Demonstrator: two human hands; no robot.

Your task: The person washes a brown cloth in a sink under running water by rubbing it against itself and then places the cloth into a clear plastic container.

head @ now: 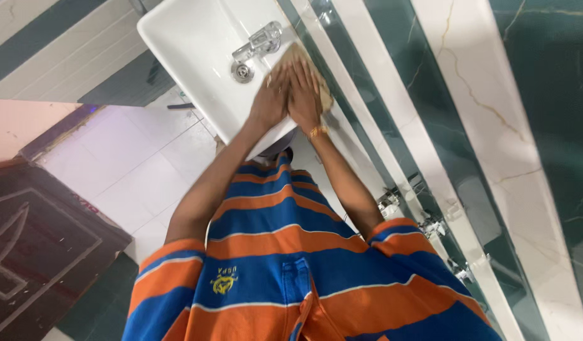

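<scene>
A white rectangular sink [190, 38] stands in front of me, with a chrome tap [261, 40] on its back rim. My left hand [270, 96] and my right hand [304, 95] lie flat side by side, both pressing a tan cloth [299, 54] against the sink's rim just beside the tap. The cloth shows past my fingertips and at the right hand's outer edge. A gold band [317, 131] sits on my right wrist. My orange and blue striped shirt [285, 252] fills the lower part of the view.
A round chrome drain [242, 72] lies in the basin. The wall [468, 95] behind the sink has green and white marble stripes, with chrome valves [430, 225] low on it. White floor tiles [133, 164] and a dark carved panel [38, 240] are at left.
</scene>
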